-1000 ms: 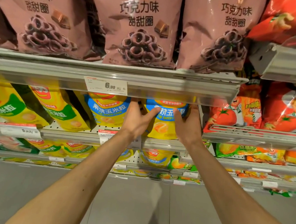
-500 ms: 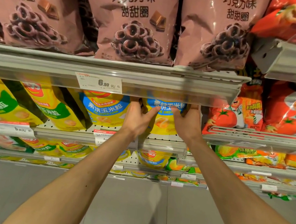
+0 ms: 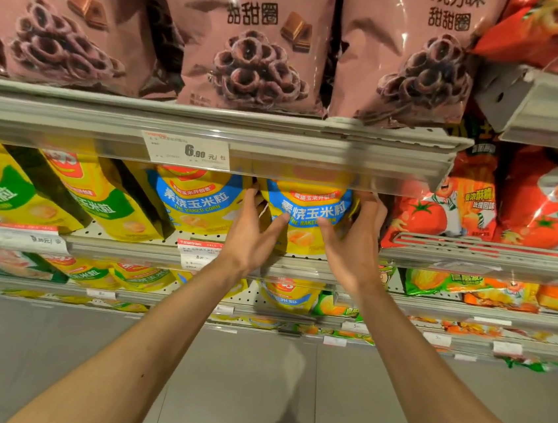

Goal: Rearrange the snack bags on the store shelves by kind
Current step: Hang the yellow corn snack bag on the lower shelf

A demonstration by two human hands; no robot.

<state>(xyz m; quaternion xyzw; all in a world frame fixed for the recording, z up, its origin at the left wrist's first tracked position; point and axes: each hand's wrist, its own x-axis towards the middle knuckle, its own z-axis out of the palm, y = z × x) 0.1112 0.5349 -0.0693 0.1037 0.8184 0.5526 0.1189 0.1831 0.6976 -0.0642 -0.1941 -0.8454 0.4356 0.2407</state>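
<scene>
- Store aisle with grey metal shelves (image 3: 313,135) stacked above a grey tiled floor (image 3: 253,381); white paper price tag (image 3: 187,150) clipped to the upper rail.
- Top row: three glossy pink bags of chocolate rings (image 3: 254,36), all one kind, lined up side by side.
- Middle row, leftward: leaning yellow bags with green labels (image 3: 100,199), then an upright yellow bag with a blue label (image 3: 196,199).
- Just right of it: a second yellow-and-blue baked corn bag (image 3: 308,214), standing at the right end of that row, beside the red-orange tomato snack bags (image 3: 477,211) on the neighbouring rack.
- Left hand (image 3: 251,236) spread, thumb across the front of the corn bag and fingers round its left edge; right hand (image 3: 353,243) spread likewise on the right edge. Bag cupped between both palms, not pinched.
- Judged from the shelves: blue with blue, green with green, pink with pink, so this stretch looks largely sorted. Held bag seemingly being seated or straightened; green-label bags lean untidily, and lower rows look mixed, though too small to tell.
- Against a second ago: closer and slightly lower view, bag label more fully exposed beneath the rail, both hands set a little wider and lower on the sides, same bag in the same slot.
</scene>
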